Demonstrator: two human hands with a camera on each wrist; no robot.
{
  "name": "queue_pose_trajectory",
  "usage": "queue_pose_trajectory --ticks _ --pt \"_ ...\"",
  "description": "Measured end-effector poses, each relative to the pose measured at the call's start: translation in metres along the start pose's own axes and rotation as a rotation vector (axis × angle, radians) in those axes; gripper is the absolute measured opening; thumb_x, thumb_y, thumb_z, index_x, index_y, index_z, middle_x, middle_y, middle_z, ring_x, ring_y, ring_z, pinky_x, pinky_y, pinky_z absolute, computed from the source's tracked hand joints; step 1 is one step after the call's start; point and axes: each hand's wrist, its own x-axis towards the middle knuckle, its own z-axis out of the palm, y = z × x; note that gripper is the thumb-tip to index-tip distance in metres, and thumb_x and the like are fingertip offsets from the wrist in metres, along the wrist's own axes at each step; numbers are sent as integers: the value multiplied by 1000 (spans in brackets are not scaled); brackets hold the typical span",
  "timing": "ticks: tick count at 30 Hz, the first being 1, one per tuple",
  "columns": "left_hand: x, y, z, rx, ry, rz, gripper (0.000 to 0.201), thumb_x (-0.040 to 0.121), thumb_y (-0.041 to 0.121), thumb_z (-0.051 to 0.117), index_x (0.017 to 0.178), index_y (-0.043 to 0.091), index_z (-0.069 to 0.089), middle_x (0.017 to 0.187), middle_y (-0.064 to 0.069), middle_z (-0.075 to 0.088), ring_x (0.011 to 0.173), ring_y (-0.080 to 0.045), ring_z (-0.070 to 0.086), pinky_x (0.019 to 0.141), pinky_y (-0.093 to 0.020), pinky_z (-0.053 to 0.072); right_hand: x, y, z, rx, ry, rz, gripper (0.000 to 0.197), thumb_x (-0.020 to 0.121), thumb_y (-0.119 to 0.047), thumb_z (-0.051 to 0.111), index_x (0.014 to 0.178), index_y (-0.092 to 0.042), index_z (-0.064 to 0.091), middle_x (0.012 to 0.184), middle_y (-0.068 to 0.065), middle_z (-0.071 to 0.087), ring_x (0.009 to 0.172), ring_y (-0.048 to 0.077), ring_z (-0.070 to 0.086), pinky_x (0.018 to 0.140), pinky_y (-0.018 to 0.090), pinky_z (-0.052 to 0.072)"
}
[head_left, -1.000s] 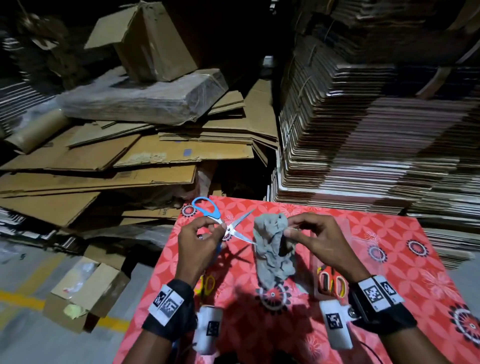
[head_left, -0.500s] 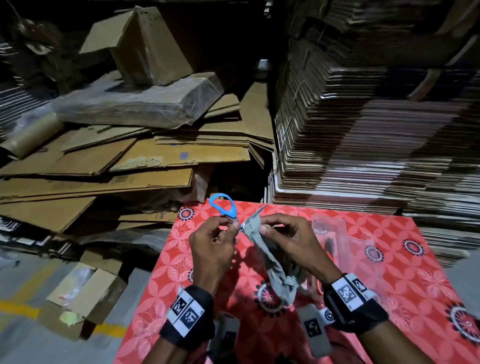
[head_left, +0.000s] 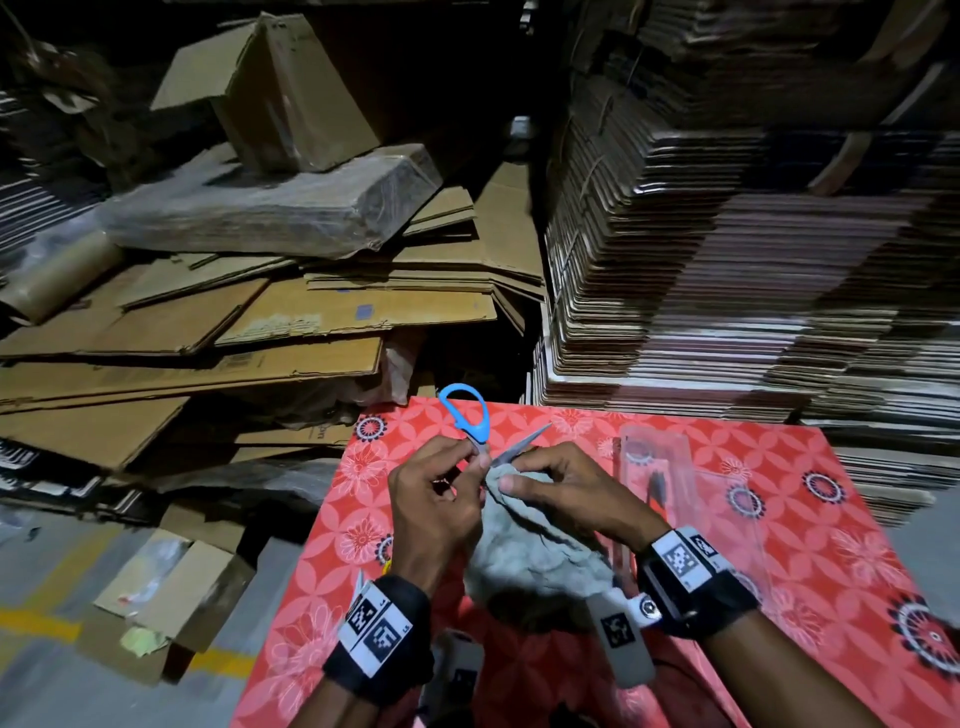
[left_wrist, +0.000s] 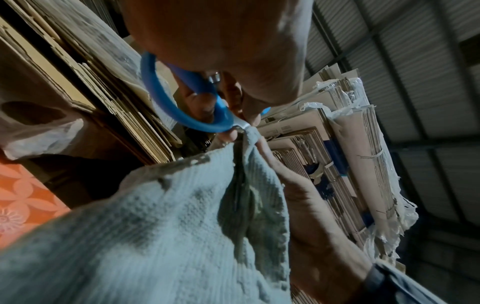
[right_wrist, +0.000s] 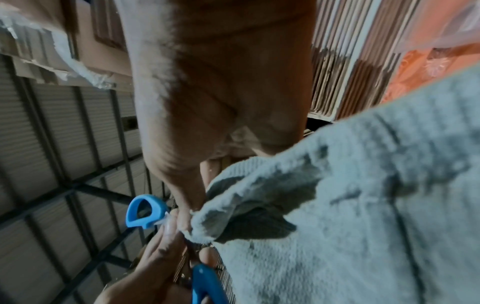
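My left hand (head_left: 441, 499) grips blue-handled scissors (head_left: 470, 415) by the handle end, one blue loop sticking up, a grey blade (head_left: 522, 446) pointing right and away. My right hand (head_left: 550, 488) pinches a grey cloth (head_left: 524, 561) round the blade near the pivot. The cloth hangs down between both wrists over the red flowered table (head_left: 810, 530). The left wrist view shows the blue loop (left_wrist: 166, 102) and the grey cloth (left_wrist: 166, 226) bunched at the blade. In the right wrist view the cloth (right_wrist: 363, 205) meets the blue handle (right_wrist: 145, 211) at my fingertips.
A clear plastic package (head_left: 660, 467) lies on the table right of my hands. Flattened cardboard (head_left: 208, 338) is piled at the left, a tall stack of folded cartons (head_left: 727, 260) behind the table. An open box (head_left: 171, 597) sits on the floor at the left.
The scissors swung upright, blade now pointing away to the right. The cloth, held apart by my right hand before, is brought onto the blade and pinched round it. Both hands drew closer together.
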Motion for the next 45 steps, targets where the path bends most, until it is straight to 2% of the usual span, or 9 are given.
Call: queue_pose_trajectory --ticks 3,6,11,14,22,28,31,40,45 --pt "-1 -4 0 -2 1 -11 11 88 14 74 95 20 80 89 15 73 69 -12 70 58 -34 56 2 0 3 -16 20 -18 10 95 -13 75 95 -5 82 84 -9 79 78 3 72 73 21 52" --pt "3 -5 0 -31 -6 -50 8 87 14 74 85 20 79 81 7 71 64 -21 68 55 -41 55 4 7 13 -20 104 -75 20 93 -25 78 93 -5 82 91 15 78 88 37 72 82 55 56" --pt "13 -10 -9 -77 -76 -131 14 86 27 76 75 19 79 73 -3 70 57 -33 65 53 -52 54 1 13 18 -13 172 -58 7 92 -18 80 92 -13 85 82 -1 80 77 6 71 68 29 51" --pt "15 -7 -12 -110 -100 -166 11 87 19 78 77 17 80 73 -4 71 61 -33 67 56 -53 57 2 17 22 -52 228 -71 46 90 -41 80 79 4 76 71 26 67 59 26 55 57 48 44" --pt "22 -4 -16 -145 -202 -249 15 87 2 80 75 11 80 74 -2 72 71 -18 69 69 -27 52 -10 8 23 -31 236 -108 56 93 -28 79 52 -6 47 54 11 32 52 26 29 53 42 25" --pt "22 -3 -17 -142 -222 -230 14 87 2 81 78 13 82 77 -3 75 74 -23 73 69 -30 56 -15 9 21 -43 259 -90 43 90 -41 79 63 -9 72 60 11 62 59 32 58 57 49 45" --pt "21 -5 -20 -147 -222 -244 14 86 -1 80 77 11 81 76 -5 75 71 -20 72 67 -28 54 -19 13 19 -97 277 -105 49 88 -40 79 56 -7 62 58 8 45 60 29 45 59 43 37" --pt "54 -5 -61 -137 43 -209 9 90 9 77 81 7 79 72 -6 69 71 -16 62 73 -34 50 -37 27 -12 -72 316 35 26 89 -31 82 77 -8 80 80 18 60 70 19 56 73 33 43" --pt "45 6 -46 -247 97 -326 16 95 4 72 82 -5 72 63 -10 61 44 -8 50 45 -18 39 -26 6 -18 -24 341 -77 21 92 -31 79 88 -11 82 80 16 60 71 20 56 70 34 42"
